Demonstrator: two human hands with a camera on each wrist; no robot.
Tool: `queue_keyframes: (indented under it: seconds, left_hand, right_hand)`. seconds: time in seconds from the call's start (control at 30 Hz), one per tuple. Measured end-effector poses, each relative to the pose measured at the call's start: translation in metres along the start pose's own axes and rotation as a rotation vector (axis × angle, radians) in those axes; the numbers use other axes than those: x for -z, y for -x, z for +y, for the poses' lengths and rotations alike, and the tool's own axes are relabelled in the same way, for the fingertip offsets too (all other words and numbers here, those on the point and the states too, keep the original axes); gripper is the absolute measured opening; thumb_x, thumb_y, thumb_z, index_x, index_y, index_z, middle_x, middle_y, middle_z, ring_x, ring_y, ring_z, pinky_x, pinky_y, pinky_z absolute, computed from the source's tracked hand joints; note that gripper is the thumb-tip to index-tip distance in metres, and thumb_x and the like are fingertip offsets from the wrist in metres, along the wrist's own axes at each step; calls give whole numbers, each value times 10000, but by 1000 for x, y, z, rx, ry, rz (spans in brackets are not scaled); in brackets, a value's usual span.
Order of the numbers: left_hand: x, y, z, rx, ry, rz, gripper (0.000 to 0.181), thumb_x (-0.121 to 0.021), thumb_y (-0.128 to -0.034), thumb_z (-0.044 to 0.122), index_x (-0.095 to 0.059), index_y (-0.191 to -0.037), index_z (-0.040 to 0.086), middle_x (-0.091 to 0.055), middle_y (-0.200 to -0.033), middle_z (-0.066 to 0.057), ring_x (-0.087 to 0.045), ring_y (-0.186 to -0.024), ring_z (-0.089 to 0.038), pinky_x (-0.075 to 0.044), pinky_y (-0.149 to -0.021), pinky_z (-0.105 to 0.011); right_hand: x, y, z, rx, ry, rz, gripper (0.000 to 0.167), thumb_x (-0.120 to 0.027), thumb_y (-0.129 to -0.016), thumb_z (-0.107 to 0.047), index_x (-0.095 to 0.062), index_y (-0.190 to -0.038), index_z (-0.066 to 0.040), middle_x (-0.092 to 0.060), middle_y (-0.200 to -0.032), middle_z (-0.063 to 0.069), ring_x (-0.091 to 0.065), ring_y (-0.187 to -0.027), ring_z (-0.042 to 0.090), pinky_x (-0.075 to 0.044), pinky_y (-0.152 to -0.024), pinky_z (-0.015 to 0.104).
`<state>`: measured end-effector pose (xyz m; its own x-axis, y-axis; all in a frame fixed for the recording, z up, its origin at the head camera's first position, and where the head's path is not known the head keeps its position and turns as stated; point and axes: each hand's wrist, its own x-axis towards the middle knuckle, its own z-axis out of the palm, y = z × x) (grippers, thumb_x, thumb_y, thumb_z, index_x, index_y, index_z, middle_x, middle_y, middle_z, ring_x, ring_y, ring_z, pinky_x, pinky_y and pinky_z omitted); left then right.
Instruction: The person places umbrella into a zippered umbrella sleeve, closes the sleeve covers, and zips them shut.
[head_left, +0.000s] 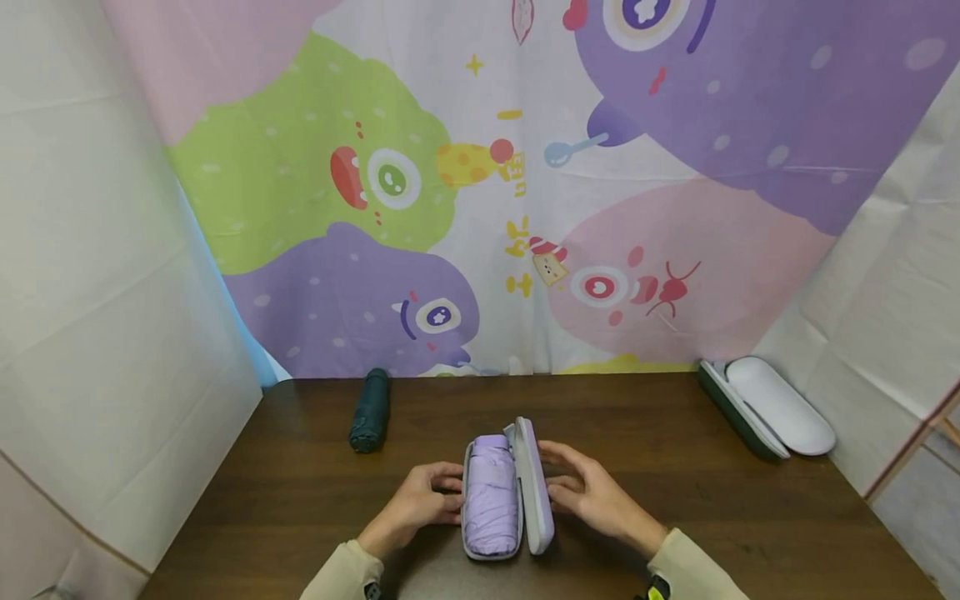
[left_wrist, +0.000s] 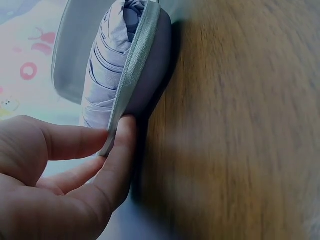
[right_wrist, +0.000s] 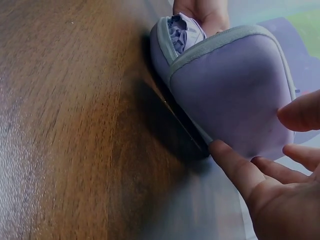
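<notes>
Inside the lilac zip case (left_wrist: 153, 82) lies a folded umbrella (head_left: 491, 500). The left hand (head_left: 418, 506) pinches the case's rim (left_wrist: 123, 85); the right hand (head_left: 596, 494), relaxed, not gripping, touches its raised lid (head_left: 537, 496). Working the lid seems the step; next needs a steady case.

worktop (head_left: 630, 425): free lane along far edge between dark green umbrella (head_left: 370, 412), left of middle, and open green-and-white case (head_left: 780, 408) blocking far right corner. near middle blocked by purple case (left_wrist: 155, 75), filled by purple umbrella (head_left: 492, 500); lid (head_left: 537, 492) upright, right. left hand (head_left: 416, 504), right hand (head_left: 592, 496) flank it. curtain (head_left: 517, 333) walls far edge.
</notes>
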<state>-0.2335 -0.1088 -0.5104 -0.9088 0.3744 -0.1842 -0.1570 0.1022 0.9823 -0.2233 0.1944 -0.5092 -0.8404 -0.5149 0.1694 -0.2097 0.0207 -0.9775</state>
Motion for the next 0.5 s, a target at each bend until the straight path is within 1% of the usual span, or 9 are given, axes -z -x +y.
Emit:
queue_keyframes:
  seconds: [0.07,0.23,0.4,0.5]
  left_hand:
    - [-1,0,0,2,1,-7,525,-642,-890,-130,-476,-1385,-185,-642,-1118,-220,-662,-819,-159,-630,-731,-363]
    - [-4,-3,-2,9,7,-7,530,-644,-878,-136,-490,-1385,-171,-651,-1114,-203,-666,-815,-156,-626,-723,-340]
    - [-6,-2,-2,6,2,-5,545,-654,-871,-136,-488,-1388,-171,-647,-1128,-217,-667,-807,-160,-627,-722,-337]
    - [-6,-1,-1,9,-4,-1,557,-660,-866,-139,-484,-1393,-170,-642,-1140,-229,-667,-805,-165,-628,-721,-339]
  right_hand:
    - [-1,0,-1,-4,-1,1,610,-562,-991,47,-300,-1539,111,-360,-1486,430,-594,-1228,489,-589,-893,332]
    - [-1,-2,-1,-15,-5,-13,572,-566,-1010,11,-329,-1518,123,-356,-1505,417,-626,-1230,365,-592,-899,342]
    - [-1,-2,0,-15,2,-17,547,-572,-1020,-16,-352,-1497,134,-354,-1509,417,-604,-1254,419,-596,-894,346]
    - [-1,-3,0,-28,4,-11,540,-578,-1019,-24,-365,-1490,130,-370,-1504,406,-607,-1254,412,-597,-896,349]
